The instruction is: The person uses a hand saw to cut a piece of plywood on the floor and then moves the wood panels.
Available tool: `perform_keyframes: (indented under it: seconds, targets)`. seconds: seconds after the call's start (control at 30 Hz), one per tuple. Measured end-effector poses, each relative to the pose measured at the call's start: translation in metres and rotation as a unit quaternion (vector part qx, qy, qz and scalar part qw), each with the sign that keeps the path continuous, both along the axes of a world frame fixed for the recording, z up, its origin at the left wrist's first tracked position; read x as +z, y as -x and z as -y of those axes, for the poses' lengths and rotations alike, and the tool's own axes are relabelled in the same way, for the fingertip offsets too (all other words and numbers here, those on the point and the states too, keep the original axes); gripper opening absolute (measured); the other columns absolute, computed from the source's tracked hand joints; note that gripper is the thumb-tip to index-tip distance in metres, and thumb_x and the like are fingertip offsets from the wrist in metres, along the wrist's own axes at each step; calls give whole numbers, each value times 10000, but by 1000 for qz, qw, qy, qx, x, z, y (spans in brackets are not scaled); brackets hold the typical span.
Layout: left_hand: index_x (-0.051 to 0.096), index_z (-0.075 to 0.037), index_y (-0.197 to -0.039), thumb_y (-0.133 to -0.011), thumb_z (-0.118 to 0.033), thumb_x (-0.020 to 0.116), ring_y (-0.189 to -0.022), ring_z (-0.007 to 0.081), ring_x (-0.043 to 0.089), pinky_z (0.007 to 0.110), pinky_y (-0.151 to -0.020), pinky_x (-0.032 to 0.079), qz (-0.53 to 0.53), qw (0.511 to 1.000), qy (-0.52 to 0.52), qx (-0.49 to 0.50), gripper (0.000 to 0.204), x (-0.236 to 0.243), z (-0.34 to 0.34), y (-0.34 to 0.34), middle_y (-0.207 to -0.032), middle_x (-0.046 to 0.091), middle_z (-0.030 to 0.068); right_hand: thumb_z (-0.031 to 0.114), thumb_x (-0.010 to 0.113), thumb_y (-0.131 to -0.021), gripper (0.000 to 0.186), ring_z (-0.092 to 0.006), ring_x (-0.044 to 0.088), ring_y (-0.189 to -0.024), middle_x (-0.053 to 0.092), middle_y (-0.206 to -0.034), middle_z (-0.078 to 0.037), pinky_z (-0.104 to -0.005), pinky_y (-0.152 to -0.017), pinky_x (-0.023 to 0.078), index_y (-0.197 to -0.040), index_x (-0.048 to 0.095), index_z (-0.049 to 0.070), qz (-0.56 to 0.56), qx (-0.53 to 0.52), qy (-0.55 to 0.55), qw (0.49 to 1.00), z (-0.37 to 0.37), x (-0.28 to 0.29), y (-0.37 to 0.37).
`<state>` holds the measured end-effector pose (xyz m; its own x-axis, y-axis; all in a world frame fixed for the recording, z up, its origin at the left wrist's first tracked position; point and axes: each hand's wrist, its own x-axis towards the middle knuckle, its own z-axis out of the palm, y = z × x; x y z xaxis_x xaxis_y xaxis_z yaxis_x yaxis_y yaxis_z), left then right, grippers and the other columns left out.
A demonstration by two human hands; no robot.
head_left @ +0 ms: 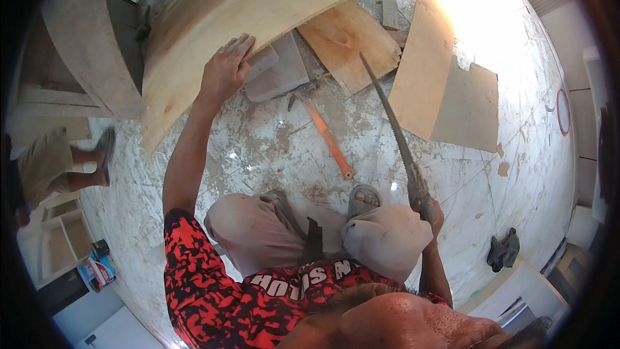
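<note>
My left hand grips the near edge of a large pale plywood sheet, fingers bent over its top face. The sheet slants across the far left, overlapping other boards. Low at the right, my right hand is closed round the handle of a handsaw. Its long toothed blade points up and away, the tip near a brown plywood piece; blade and sheet are apart. On the floor between them lies an orange-handled tool, its head end unclear.
More thin boards lie at the far right, with a grey piece beside them. A light grey plastic-looking item sits under the sheet. Another person's legs show at left. A black crumpled bag lies at right on the dusty floor.
</note>
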<state>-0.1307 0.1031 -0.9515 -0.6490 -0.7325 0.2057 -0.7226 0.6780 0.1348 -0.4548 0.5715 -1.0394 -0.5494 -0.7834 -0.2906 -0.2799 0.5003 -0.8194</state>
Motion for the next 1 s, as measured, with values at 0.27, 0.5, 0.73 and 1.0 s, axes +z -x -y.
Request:
perform_keyframes:
  seconds: [0.27, 0.5, 0.73, 1.0]
  targets:
    - [474, -86, -1325, -830, -134, 532, -1300, 331, 397, 540, -1072, 275, 86, 996, 17, -26, 501, -94, -25, -26, -1394, 447, 133, 146, 737, -721, 264, -145, 539, -736, 576, -792, -46, -283, -701, 434, -865, 562, 9, 64, -139, 212, 965, 8, 25, 18]
    - [443, -100, -1314, -884, -359, 534, -1305, 329, 381, 584, -1080, 214, -50, 981, -187, -16, 511, -99, -19, -29, -1428, 389, 143, 136, 718, -761, 245, -104, 523, -696, 572, -765, -30, -274, -622, 440, -933, 596, 13, 22, -7, 234, 972, 121, 73, 27]
    - [325, -159, -1433, -951, -463, 363, -1407, 340, 192, 712, -1025, 145, -4, 935, -182, 305, 571, -92, 61, 35, -1526, 224, 122, 128, 655, -808, 249, -118, 547, -753, 585, -819, -45, -275, -692, 454, -1013, 578, 10, 0, 166, 258, 952, 324, 125, -41]
    - [240, -194, -1475, -965, -451, 299, -1432, 330, 104, 724, -1039, 38, 59, 937, -117, 324, 574, -135, 51, 48, -1559, 131, 92, 117, 637, -805, 287, -166, 580, -810, 621, -904, -101, -324, -744, 468, -1055, 537, 17, -6, 177, 204, 963, 404, 107, -83]
